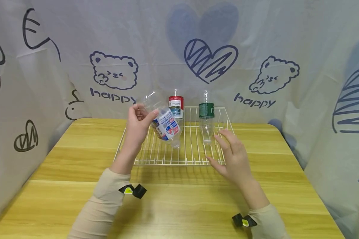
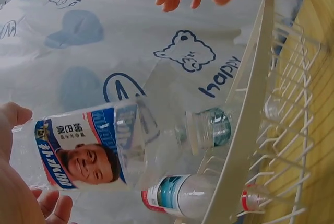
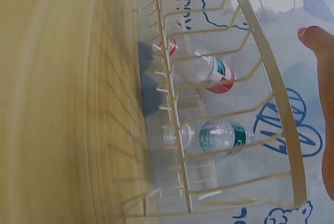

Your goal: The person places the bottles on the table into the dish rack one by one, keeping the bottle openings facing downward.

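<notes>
My left hand grips a clear plastic bottle with a blue and white label, thumb on the near side and fingers behind. The bottle tilts neck-down to the right above the left part of a white wire rack. In the left wrist view its label carries a printed portrait. Two more clear bottles stand neck-down in the rack: one with a red and white label, partly hidden behind the held bottle, and one with a green label. Beside the green-labelled bottle, my right hand holds nothing, its fingers spread and slightly bent.
The rack stands on a wood-grain table, toward the back edge. Upright wires divide it into slots under a raised rim. A white cloth backdrop with drawn bears and hearts hangs right behind and along both sides.
</notes>
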Motion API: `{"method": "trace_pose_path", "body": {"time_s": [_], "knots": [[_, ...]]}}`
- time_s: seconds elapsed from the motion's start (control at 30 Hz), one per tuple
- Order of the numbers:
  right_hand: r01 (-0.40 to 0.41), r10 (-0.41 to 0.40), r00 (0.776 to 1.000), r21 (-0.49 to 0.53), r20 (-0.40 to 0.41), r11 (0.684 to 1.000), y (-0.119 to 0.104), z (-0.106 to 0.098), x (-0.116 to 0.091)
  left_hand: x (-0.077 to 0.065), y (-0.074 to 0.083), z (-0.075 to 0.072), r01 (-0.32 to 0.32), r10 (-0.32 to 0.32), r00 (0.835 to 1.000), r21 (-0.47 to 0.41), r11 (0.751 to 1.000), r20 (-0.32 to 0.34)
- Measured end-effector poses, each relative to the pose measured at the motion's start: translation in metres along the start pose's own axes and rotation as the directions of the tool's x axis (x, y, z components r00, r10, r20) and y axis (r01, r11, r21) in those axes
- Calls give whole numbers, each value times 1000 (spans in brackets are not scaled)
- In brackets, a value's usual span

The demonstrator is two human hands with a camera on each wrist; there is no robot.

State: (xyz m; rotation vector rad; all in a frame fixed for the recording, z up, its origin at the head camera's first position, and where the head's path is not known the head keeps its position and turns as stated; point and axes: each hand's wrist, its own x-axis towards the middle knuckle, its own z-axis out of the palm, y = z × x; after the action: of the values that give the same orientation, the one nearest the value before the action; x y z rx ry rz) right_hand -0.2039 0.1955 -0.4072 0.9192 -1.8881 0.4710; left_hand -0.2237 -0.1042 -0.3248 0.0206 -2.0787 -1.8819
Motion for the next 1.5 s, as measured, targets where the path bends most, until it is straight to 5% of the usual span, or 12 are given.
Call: {"method": "trace_pose_path", "body": {"time_s": [0.37,0.7,1.0,1.27,1.5], "knots": [[-191,196,977,-65,79,979,17,-6,-6,6,0,-2,-154,177,982,255,955,-68],[-357,367,894,-87,256,930,25,-10,-12,16,0,1,-246,346,933,533,810,-95],[-469,489,764,-158,421,869,25,-12,-13,31,-2,4,-242,377,921,614,751,-97],[-477,500,726,-179,471,861,26,-11,-14,45,-7,6,-196,331,939,641,742,-96],[-500,525,666,-206,529,841,25,-12,-13,56,-11,8,-152,276,957,654,741,-90]]}}
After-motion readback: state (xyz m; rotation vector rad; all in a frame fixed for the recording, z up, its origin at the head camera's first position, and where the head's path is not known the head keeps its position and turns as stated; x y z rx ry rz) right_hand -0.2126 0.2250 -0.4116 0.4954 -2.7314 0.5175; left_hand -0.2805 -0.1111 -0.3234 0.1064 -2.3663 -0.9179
